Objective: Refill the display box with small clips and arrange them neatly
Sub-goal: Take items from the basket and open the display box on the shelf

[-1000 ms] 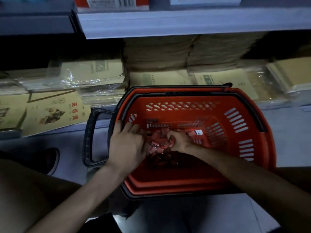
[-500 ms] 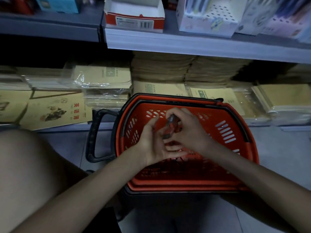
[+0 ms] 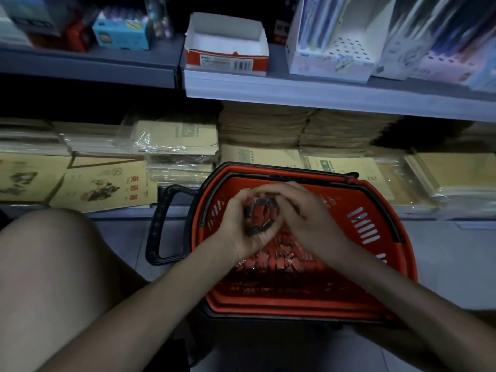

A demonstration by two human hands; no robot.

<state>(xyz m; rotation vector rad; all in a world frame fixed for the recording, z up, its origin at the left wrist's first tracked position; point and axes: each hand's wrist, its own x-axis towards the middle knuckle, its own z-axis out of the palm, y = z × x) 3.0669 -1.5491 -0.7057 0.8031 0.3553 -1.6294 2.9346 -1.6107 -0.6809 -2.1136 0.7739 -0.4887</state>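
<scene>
Hands together over the red basket [image 3: 402, 253]: left hand [image 3: 236, 232] and right hand [image 3: 314, 221] are cupped against each other, fingers curled round a bunch of small clips [image 3: 259, 213], red with dark metal parts. We read both hands as clamped on that bunch, held above the basket and not resting in it. More loose clips [image 3: 279, 261] lie heaped on the basket floor just below the hands. Display box [image 3: 228, 56], red and white with an open top, sits on the upper shelf [image 3: 322, 92] above and behind the basket, well apart from the hands. Its inside looks white and bare, and we see no clips in it. Tan notebooks [image 3: 107, 189] are stacked on the lower shelf behind the basket.

Step, as we judge it: gathering a handful, load not yet delivered. The refill looks barely begun. Next move calls for lifting the cupped hands up and forward to the box without opening the cup and clearing the shelf edge. They should then let go low inside the box so the clips don't bounce out. Risk we'd flag: small clips slipping between the fingers on the way up. Arranging comes after. Picture is dim and blurred, so clip count cannot be told.
</scene>
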